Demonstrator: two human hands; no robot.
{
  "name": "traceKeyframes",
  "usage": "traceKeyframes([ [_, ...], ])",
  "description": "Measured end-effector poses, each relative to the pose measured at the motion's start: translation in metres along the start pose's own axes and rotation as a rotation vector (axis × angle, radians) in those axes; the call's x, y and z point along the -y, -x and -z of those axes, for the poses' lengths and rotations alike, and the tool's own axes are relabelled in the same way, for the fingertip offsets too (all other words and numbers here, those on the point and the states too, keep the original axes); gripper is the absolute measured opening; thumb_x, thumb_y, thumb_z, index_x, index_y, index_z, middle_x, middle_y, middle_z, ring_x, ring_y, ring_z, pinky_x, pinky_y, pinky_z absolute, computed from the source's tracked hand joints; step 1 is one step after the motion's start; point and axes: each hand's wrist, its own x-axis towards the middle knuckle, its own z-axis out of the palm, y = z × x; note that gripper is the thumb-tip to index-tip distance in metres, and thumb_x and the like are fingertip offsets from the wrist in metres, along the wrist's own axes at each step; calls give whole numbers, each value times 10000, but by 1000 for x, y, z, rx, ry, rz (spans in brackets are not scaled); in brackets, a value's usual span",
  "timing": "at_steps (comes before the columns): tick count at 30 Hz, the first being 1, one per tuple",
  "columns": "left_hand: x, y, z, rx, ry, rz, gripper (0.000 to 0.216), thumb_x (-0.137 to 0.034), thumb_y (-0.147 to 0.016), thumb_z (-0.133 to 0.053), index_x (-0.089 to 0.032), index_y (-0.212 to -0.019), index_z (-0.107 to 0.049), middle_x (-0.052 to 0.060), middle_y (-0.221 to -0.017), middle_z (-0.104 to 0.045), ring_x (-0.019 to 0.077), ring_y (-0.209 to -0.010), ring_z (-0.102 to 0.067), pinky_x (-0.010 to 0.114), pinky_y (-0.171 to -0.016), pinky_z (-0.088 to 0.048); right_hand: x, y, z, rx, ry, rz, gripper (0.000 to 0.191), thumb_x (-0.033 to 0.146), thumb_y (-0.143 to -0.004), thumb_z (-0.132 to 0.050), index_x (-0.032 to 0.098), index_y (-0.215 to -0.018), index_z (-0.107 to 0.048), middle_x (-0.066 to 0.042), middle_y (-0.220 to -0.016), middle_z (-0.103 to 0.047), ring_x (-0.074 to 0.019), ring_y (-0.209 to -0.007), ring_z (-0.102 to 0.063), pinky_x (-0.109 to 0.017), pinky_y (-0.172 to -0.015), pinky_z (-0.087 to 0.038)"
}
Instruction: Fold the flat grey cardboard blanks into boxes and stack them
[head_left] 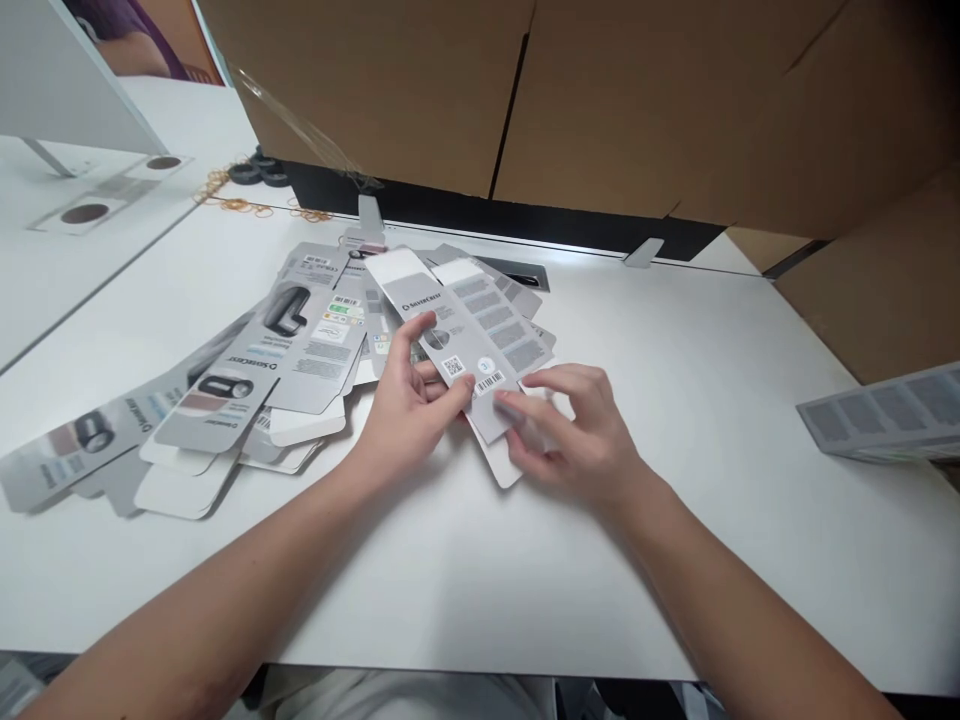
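Note:
My left hand [420, 395] grips a grey flattened carton [459, 335] printed with SilverCrest lettering, a QR code and a barcode. Its thumb lies on the printed face, with other fingers behind. The fingers of my right hand [559, 420] pinch the same carton at its lower right edge, near the barcode. A white end flap points down toward me between the hands. To the left, a loose pile of similar flat cartons [315, 330] spreads over the white table [480, 580]; more lie just behind the held one.
Tall brown cardboard panels [600, 110] stand along the back, held by white clips [643, 252]. Rubber bands [244, 207] and black rolls [259, 172] lie at back left. A grey printed carton [885, 410] stands at right. Part of another person [139, 45] shows at top left.

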Motion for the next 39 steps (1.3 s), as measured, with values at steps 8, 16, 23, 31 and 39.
traceKeyframes([
  [8,-4,11,-7,114,18,-2,1033,-400,-960,-1019,-336,-1792,-411,75,-1219,-904,263,-944,-905,378,-823,-723,2,-1,-10,15,-68,40,827,113,-1131,-696,348,-1908,-533,-131,-1569,-848,-395,-1358,-825,-623,-1116,-754],
  [16,-3,-1,-4,-29,125,-158,1576,-505,-897,-1122,-509,-1982,21,122,-1669,-779,312,-1270,-889,519,-1130,-736,1,-2,-2,-72,-136,-90,878,-8,-1167,-590,471,-1902,-558,-74,-1612,-852,-370,-1403,-854,-604,-1099,-784],
  [23,-8,2,-1,264,263,113,1028,-938,-797,-1031,-313,-1563,-752,162,-1628,-786,505,-1624,-694,668,-1213,-698,6,-3,0,-80,-286,6,763,34,-1207,-620,408,-1872,-616,-94,-1505,-899,-323,-1273,-900,-513,-976,-824],
  [31,-2,7,11,381,329,236,1120,-1041,-588,-1054,-281,-1378,-826,196,-1567,-807,565,-1589,-700,723,-1246,-650,14,-1,-6,-61,-217,141,571,123,-1182,-814,386,-1688,-788,-13,-1479,-916,-277,-1238,-918,-420,-948,-853],
  [39,1,11,4,277,372,272,1080,-878,-601,-1154,-201,-1386,-852,197,-1486,-807,515,-1581,-689,647,-1350,-564,22,-7,-13,-214,-107,84,576,86,-1164,-812,259,-1711,-760,-99,-1329,-942,-276,-1091,-921,-424,-923,-835],
])
